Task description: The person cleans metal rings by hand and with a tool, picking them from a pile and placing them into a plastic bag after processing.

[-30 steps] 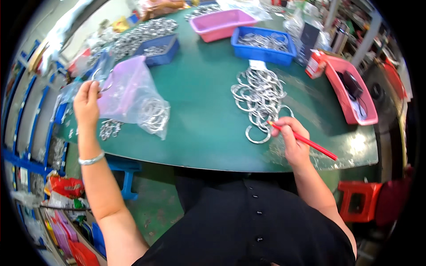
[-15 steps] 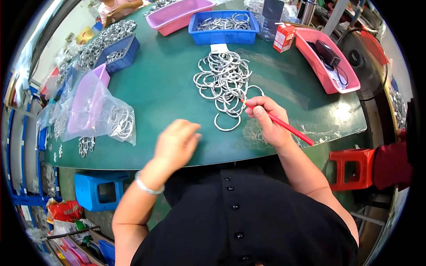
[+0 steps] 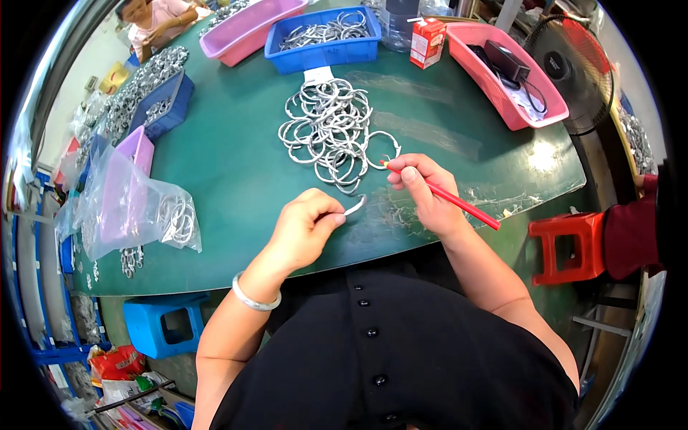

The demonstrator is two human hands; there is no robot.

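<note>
A: What did the left hand hold?

B: The bare left hand (image 3: 309, 226) was closed, thumb and fingers pinching a smooth, silvery, curved metal ring (image 3: 357, 206) by one end. It showed nearly edge-on, just in front of the heap.

A: Which heap?

B: A tangled heap of silvery, open metal rings (image 3: 326, 122), slim and shiny, on the flat green tabletop (image 3: 229, 186). A white paper tag (image 3: 317, 76) lay at its far end, and beyond that stood a rectangular blue plastic bin (image 3: 330, 55) with more rings inside.

A: And the right hand?

B: The bare right hand (image 3: 423, 188) pinched a slim, straight red stick (image 3: 473, 208) between thumb and fingers. Its narrow tip was close by a round ring (image 3: 383, 132) at the heap's right side; I couldn't tell whether they touched.

A: Any other textures?

B: To the left, a crinkled, see-through plastic bag (image 3: 158, 201) held rings in one corner and partly covered a lilac plastic tray (image 3: 138, 150). Near the right forearm, the tabletop was scuffed and flaking.
</note>
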